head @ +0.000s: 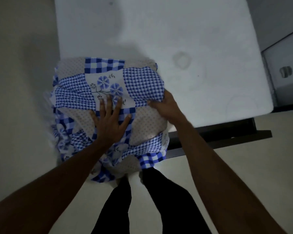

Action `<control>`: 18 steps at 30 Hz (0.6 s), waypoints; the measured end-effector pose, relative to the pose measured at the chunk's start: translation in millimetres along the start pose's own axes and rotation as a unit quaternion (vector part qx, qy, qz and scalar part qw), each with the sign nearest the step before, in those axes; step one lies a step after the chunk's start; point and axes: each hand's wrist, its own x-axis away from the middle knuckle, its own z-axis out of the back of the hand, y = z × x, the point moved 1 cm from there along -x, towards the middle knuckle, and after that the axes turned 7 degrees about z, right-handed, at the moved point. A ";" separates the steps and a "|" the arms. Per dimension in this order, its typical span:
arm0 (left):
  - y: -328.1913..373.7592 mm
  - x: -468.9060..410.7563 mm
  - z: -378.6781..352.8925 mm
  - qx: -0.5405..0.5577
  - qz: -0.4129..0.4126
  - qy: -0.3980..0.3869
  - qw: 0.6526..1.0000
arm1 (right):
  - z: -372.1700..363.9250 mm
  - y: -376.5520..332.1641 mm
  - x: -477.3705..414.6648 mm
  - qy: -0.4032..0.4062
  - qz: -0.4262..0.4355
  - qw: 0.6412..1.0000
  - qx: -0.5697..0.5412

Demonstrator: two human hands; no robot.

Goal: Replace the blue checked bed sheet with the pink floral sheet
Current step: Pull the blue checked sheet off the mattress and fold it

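Note:
The blue checked sheet (107, 92), patched with flower and dotted squares, lies bunched in a thick bundle on the near left corner of the bare white mattress (184, 39), and part of it hangs over the edge. My left hand (111, 119) presses flat on top of the bundle with spread fingers. At the bundle's right side my right hand (166, 107) grips a checked fold, fingers curled into the cloth. No pink floral sheet is in view.
A dark bed frame (218, 141) shows under the mattress's near edge. A cabinet with a metal handle (285, 71) stands at the right. Pale floor surrounds the bed, and my legs in dark trousers (142, 200) stand below the bundle.

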 end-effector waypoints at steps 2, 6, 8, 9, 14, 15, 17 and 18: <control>30.0 -14.8 4.0 0.020 0.003 -0.004 1.000 | 28.9 -16.8 -10.9 0.021 0.018 0.999 -0.021; 110.7 -59.3 16.9 0.043 -0.022 -0.037 0.998 | 101.8 -45.6 -42.6 0.087 0.017 0.991 -0.097; 160.4 -79.9 17.4 0.045 -0.064 -0.048 0.996 | 151.9 -57.1 -58.5 0.134 0.027 0.983 -0.122; 186.7 -93.8 15.8 0.054 -0.077 -0.062 0.994 | 178.7 -60.3 -67.3 0.147 0.031 0.981 -0.122; 304.3 -167.5 -2.4 0.101 -0.145 -0.132 0.975 | 303.8 -49.6 -103.7 0.182 0.042 0.978 -0.087; 323.9 -178.5 -4.6 0.143 -0.157 -0.164 0.963 | 325.9 -45.1 -108.3 0.197 0.045 0.977 -0.065; 351.3 -188.5 -14.0 0.228 -0.148 -0.243 0.931 | 360.5 -34.7 -116.9 0.192 0.052 0.980 -0.017; 357.7 -187.9 -22.1 0.243 -0.138 -0.281 0.918 | 373.2 -24.5 -118.9 0.172 0.052 0.984 0.003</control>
